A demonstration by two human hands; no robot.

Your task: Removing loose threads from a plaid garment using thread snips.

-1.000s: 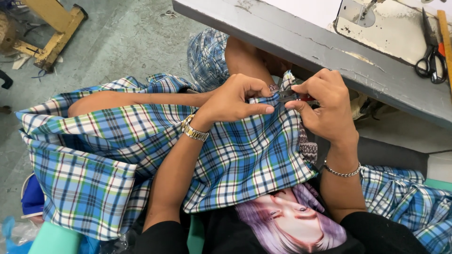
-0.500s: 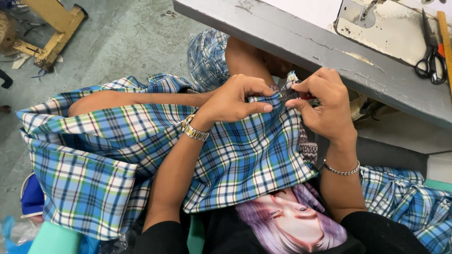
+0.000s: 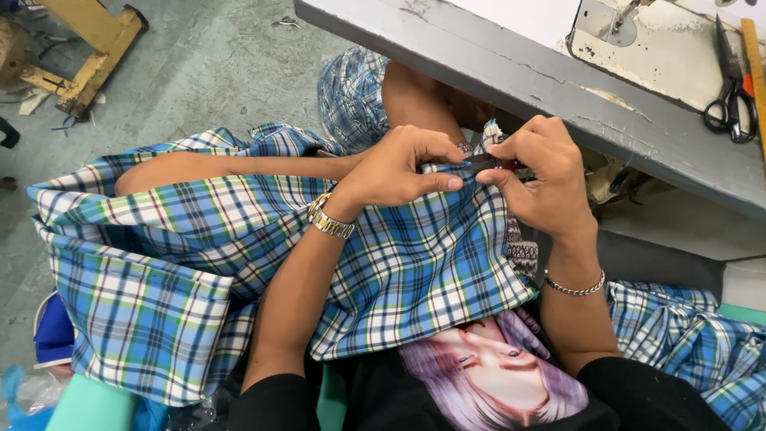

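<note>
Left hand (image 3: 395, 168) has fingers curled, thumb and forefinger pinching a raised fold of the blue plaid fabric (image 3: 415, 271), which lies across the person's lap just below the grey table edge (image 3: 511, 76); right hand (image 3: 538, 175) is closed around a small dark tool (image 3: 483, 164), likely a thread snip or seam ripper, tip touching the same fold. Risk as I read it: the tip sits right beside the left fingertips, so a slip nicks skin or cuts cloth instead of thread. Loose drape off the lap could also drag the fold out of the pinch.
</note>
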